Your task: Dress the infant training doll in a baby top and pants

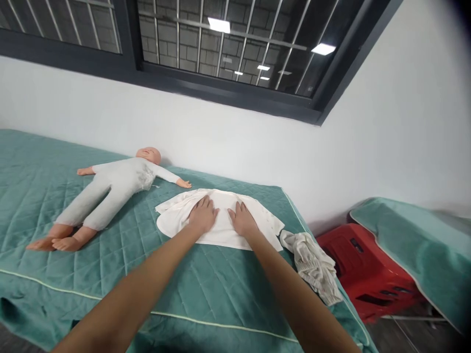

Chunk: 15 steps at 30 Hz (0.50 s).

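Note:
A white garment (221, 231) lies spread flat on the green quilted bed cover (110, 274). My left hand (202, 214) and my right hand (242, 219) both rest palm down on its middle, side by side, fingers flat and slightly apart. Neither hand grips anything. A baby doll (110, 189) in a pale grey suit lies on its back to the left of the garment, arms out, head toward the wall.
A crumpled off-white cloth (312, 264) hangs over the bed's right corner. A red plastic stool (364, 274) stands on the floor to the right, beside a second green-covered bed (415, 250). The white wall and a dark window run behind the bed.

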Tool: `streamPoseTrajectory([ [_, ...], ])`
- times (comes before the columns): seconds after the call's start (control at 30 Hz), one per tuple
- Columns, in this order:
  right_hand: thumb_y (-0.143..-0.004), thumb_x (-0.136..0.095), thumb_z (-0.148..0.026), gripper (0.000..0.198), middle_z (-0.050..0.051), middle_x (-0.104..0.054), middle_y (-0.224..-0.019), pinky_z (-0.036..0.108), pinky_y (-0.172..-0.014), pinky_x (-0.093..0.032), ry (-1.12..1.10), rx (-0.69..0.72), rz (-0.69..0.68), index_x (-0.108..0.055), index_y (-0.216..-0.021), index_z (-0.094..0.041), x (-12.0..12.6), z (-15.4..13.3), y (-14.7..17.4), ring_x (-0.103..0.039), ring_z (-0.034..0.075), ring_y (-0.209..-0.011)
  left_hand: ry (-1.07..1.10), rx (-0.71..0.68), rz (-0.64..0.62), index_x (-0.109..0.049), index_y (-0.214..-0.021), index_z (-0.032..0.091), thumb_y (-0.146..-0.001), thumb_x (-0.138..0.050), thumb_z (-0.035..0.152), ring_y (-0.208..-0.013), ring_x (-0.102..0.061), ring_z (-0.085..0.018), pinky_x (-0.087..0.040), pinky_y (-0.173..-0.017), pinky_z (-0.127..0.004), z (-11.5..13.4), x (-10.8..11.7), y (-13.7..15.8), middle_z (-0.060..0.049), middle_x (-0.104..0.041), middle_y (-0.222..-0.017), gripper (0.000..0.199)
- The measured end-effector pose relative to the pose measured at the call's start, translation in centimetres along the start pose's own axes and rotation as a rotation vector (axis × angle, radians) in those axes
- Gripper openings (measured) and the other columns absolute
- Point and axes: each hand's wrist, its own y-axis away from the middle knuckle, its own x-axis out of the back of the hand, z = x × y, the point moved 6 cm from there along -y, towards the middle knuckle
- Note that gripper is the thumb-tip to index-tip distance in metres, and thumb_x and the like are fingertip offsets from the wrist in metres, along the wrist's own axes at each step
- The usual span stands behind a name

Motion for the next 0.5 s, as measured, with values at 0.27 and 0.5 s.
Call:
streamPoseTrajectory([
  [0.27,-0.100,-0.024,-0.053,0.069,0.019,-0.023,-0.160,0.050,-0.119,-0.021,-0.035,0.133,-0.056,-0.031,-0.152,-0.007,0.2,-0.8,6.9,-0.017,0.029,-0.150,-0.001,-0.253,0.047,-0.048,-0.143,0.017,-0.099,-0.031,0.049,-0.146,-0.030,-0.026,-0.020,-0.122,-0.048,-0.2,1.6,8.9,-0.012,-0.039,-0.155,0.057],
  [0.5,-0.097,-0.034,-0.056,0.071,0.015,-0.025,-0.161,0.045,-0.122,-0.019,-0.273,0.139,-0.098,-0.031,-0.152,-0.012,1.2,-3.5,7.4,-0.016,0.024,-0.151,0.120,-0.037,0.518,-0.061,-0.126,0.022,-0.097,-0.040,0.033,-0.132,-0.048,-0.023,-0.035,-0.115,-0.041,-9.2,7.9,9.5,-0.009,-0.057,-0.139,0.038],
])
